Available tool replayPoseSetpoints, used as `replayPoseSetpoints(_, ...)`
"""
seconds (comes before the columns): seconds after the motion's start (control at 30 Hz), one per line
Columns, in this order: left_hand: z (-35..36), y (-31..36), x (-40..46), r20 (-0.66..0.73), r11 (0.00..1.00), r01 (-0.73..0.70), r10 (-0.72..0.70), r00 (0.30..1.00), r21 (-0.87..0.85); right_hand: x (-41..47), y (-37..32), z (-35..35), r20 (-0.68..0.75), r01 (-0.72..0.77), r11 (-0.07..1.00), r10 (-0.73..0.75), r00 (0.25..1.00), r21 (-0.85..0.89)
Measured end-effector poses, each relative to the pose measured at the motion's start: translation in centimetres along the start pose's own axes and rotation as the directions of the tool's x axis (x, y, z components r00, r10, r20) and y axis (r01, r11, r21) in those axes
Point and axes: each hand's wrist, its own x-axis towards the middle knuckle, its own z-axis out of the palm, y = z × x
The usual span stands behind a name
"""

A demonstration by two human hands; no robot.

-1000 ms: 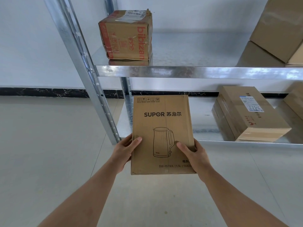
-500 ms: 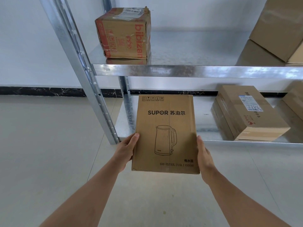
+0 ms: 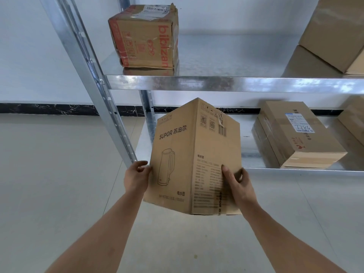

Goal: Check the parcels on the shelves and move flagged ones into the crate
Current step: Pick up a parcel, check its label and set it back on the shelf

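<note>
I hold a brown kettle box (image 3: pixel 194 154) marked SUPOR in the air in front of the lower shelf (image 3: pixel 295 169). One vertical edge faces me, so the kettle drawing shows on the left face and a specification table with barcodes on the right face. My left hand (image 3: pixel 136 177) grips the box's left edge, fingers curled behind it. My right hand (image 3: pixel 236 184) holds the right face, thumb on the front and fingers round the far edge. No crate is in view.
A taped box with red print (image 3: pixel 145 37) stands on the upper shelf (image 3: pixel 236 83) at the left. Plain cartons (image 3: pixel 332 34) are stacked at its right. A flat carton with a white label (image 3: pixel 295 134) lies on the lower shelf. A metal upright (image 3: pixel 92 79) rises at the left.
The kettle box has been turned about its upright axis, so its side face with the printed table now shows. My right thumb has shifted onto that face. The view has moved slightly closer.
</note>
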Motion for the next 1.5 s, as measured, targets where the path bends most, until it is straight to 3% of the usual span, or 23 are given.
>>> replayPoseSetpoints(0.13,1.0,-0.3,0.1,0.144,0.998,0.02,-0.013,0.989,-0.052,-0.2,-0.6,-0.7,-0.061,-0.003,0.999,0.0,0.998,-0.044)
replayPoseSetpoints(0.33,1.5,1.2,-2.4,0.452,0.984,0.111,-0.036,0.891,-0.141,-0.4,-1.0,0.1,-0.012,0.024,1.0,-0.024,1.0,-0.017)
replayPoseSetpoints(0.53,-0.6,1.3,-3.1,0.592,0.986,0.119,-0.028,0.805,-0.115,-0.1,-1.6,1.2,0.113,0.041,0.996,-0.049,0.992,0.074)
replayPoseSetpoints(1.5,-1.1,0.9,-2.9,0.594,0.978,0.122,0.004,0.804,-0.171,0.0,-1.3,1.9,0.116,0.051,0.998,-0.056,0.992,0.046)
